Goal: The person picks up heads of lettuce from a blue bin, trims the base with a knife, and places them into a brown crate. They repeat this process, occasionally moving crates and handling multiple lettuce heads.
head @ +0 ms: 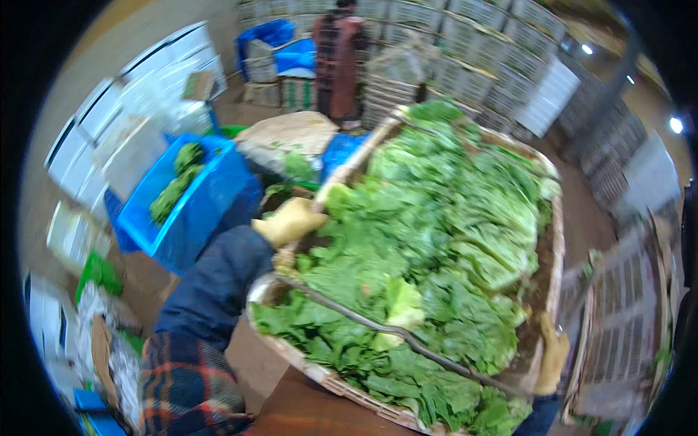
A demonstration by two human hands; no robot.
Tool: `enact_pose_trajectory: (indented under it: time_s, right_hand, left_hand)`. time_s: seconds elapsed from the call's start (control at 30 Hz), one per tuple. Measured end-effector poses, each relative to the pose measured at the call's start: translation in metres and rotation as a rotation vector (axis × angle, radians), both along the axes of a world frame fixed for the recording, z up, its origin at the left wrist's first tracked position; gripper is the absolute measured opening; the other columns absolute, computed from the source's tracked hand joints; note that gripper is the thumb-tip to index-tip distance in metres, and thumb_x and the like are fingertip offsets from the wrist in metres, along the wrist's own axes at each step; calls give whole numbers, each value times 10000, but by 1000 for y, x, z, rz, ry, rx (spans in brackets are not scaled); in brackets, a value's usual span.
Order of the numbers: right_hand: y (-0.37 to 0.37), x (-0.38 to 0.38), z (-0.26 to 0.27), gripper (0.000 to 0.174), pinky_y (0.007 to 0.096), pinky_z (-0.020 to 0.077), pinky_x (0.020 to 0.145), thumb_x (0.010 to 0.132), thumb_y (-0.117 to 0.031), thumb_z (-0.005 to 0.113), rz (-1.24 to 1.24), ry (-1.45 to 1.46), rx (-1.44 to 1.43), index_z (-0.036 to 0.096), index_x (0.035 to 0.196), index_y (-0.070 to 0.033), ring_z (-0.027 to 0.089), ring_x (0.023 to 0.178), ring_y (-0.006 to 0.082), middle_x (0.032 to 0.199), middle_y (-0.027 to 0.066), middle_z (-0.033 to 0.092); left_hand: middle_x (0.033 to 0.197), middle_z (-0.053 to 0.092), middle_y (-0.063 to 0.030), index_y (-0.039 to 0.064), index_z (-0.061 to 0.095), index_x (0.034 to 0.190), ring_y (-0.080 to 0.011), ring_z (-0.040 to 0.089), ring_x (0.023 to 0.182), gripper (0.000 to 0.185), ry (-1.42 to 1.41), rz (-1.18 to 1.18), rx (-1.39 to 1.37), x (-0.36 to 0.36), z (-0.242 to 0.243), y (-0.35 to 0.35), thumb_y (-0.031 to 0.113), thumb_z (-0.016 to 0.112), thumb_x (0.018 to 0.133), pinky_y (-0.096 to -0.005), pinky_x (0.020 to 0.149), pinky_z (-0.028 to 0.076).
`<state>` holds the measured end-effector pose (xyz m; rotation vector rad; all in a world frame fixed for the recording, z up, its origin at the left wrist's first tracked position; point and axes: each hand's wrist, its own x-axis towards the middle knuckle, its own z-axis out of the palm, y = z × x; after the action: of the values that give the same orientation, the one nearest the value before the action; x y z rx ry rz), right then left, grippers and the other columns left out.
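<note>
A large crate (557,234) with pale rims, full of leafy green lettuce (403,218), is held up in front of me. My left hand (292,220), in a yellowish glove, grips its left rim. On the opposite rim, low at the right, my gloved right hand (552,354) has hold of the crate. A dark bent metal rod (392,329) crosses over the lettuce near my body, and a similar one spans the far end. The fingers of both hands are partly hidden by the rim.
Left of the crate stands a blue plastic bin (218,204) holding some greens. A person (338,65) in an apron stands beyond, before stacked crates (474,38). White boxes (180,49) line the left wall. More slatted crates (621,316) stand close on the right.
</note>
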<state>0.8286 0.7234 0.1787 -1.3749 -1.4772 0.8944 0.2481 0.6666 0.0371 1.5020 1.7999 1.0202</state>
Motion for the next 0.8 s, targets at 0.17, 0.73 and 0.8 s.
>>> enact_pose_trajectory:
  time_s: [0.17, 0.73, 0.8]
  right_hand:
    - [-31, -81, 83, 232, 239, 439, 611, 944, -192, 757, -25, -32, -91, 679, 1000, 19, 558, 697, 71, 837, 6, 666]
    - [-36, -198, 14, 359, 262, 359, 524, 929, -397, 772, -269, -566, 12, 758, 952, -39, 455, 610, 47, 684, -19, 605]
    - [-53, -194, 16, 258, 220, 363, 465, 931, -341, 774, -301, -314, 169, 735, 967, -88, 487, 542, 32, 720, -14, 667]
  left_hand:
    - [934, 734, -235, 25, 720, 1073, -370, 721, 877, 456, -221, 140, -281, -1, -29, -40, 424, 650, 864, -453, 804, 563]
    - [1038, 714, -238, 45, 601, 1248, -448, 667, 970, 500, -147, 368, -199, -33, -157, -99, 451, 652, 960, -495, 838, 529]
    - [1054, 700, -204, 45, 587, 1273, -412, 662, 946, 414, 78, 448, 160, -38, -130, -122, 321, 653, 971, -483, 842, 526]
